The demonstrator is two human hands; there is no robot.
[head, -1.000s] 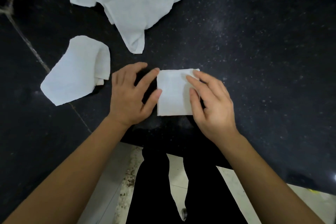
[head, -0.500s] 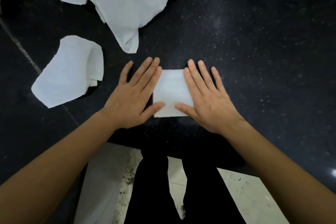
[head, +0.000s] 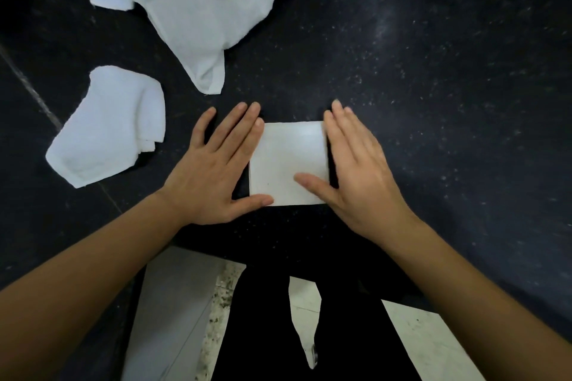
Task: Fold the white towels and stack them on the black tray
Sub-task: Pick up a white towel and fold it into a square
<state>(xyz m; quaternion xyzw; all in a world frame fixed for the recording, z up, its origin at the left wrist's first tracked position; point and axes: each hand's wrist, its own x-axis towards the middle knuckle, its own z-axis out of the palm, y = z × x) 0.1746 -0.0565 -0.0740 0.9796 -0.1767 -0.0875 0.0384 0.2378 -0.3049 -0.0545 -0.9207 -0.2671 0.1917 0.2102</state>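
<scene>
Your left hand [head: 213,170] and right hand [head: 356,170] both lie flat with the fingers straight. Neither grips anything, and they sit apart, bracketing the folded towel [head: 284,158] in the middle of the frame. The left fingers run along its left edge with the thumb tip touching the lower left corner. The right fingers line its right edge with the thumb resting on the cloth near the lower right. That flat, two-sided hold looks meant to press the creases down and square the sides, so the small neat square keeps its shape when lifted. It lies close to the near edge of the dark speckled tabletop [head: 433,102], likely because that is where you can bear down on it most easily. To the left of the frame a half-folded towel [head: 105,127] sits by itself, its layers slipping out at one side, so it probably needs tidying. A loose towel [head: 201,9], crumpled and open, waits at the upper left, well clear of your working spot. I cannot make out the black tray against this dark surface, so stacking seems not yet begun.
</scene>
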